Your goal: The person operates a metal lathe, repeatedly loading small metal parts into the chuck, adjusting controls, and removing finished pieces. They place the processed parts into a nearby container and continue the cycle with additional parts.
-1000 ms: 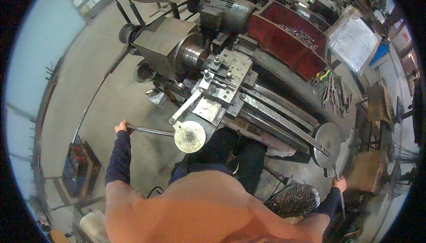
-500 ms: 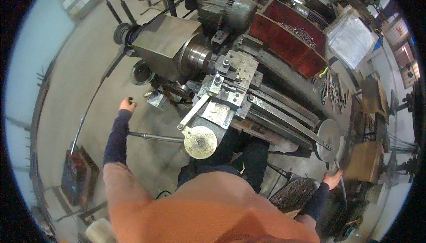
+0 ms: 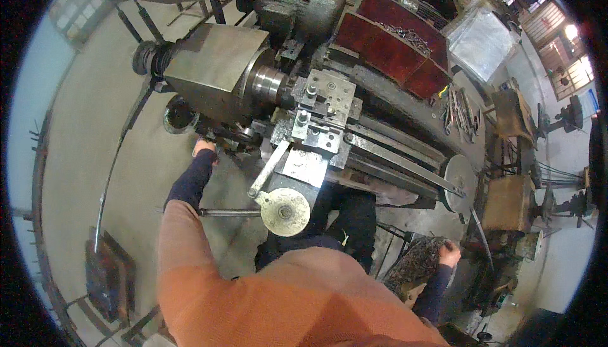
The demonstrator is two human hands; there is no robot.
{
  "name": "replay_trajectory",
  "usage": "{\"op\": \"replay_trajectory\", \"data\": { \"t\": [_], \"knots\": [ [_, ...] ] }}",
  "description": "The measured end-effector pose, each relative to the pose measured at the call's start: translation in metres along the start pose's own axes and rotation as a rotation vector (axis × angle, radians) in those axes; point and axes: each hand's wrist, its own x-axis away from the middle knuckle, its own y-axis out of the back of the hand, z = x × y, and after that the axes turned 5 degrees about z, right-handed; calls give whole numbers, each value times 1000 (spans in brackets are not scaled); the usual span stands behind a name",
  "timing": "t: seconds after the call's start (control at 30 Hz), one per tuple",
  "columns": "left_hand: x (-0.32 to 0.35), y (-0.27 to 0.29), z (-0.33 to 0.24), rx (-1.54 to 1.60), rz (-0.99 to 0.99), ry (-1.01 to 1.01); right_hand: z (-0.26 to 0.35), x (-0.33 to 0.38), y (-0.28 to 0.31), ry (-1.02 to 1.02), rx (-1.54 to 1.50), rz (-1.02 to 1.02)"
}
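My left hand (image 3: 204,148) reaches below the headstock (image 3: 215,62) of a small metal lathe, beside its round funnel-like opening (image 3: 180,115). Its fingertips are too blurred to show what they touch. At the lower right, my right hand (image 3: 449,254) is over the edge of a heap of dark small metal pieces (image 3: 415,261), its fingers curled in. Whatever it may hold is hidden. Between my arms stand the tool slide (image 3: 323,112), a flat lever (image 3: 269,169) and a pale round disc (image 3: 285,212). The grey chuck (image 3: 269,85) faces the slide.
Behind the lathe lie a motor (image 3: 297,8) and a dark red box (image 3: 392,49) with small metal parts. Several wrenches (image 3: 461,115) rest to its right. A grey handwheel (image 3: 455,183) with a long lever (image 3: 481,239) stands at the bed's right end. A bar (image 3: 231,212) sticks out leftward.
My left hand has moved right, in under the headstock. My right hand has left the lever by the handwheel and moved left to the heap of metal pieces. The whole view has shifted slightly.
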Motion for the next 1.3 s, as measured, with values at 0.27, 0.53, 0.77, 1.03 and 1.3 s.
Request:
{"op": "replay_trajectory", "data": {
  "t": [0.27,0.53,0.77,1.03,1.3],
  "knots": [
    [49,67,14,-356,113,-352,92,-66,51,445,-95,-99],
    [68,115,27,-220,231,-531,403,-70,65,1101,-480,76],
    [140,328,78,-41,-639,-494,592,-12,-6,1613,-164,279],
    [214,301,140,-9,-261,317,630,10,-35,1318,72,448],
    [316,250,62,-79,-555,172,625,8,-35,1343,17,384]
  ]
}}
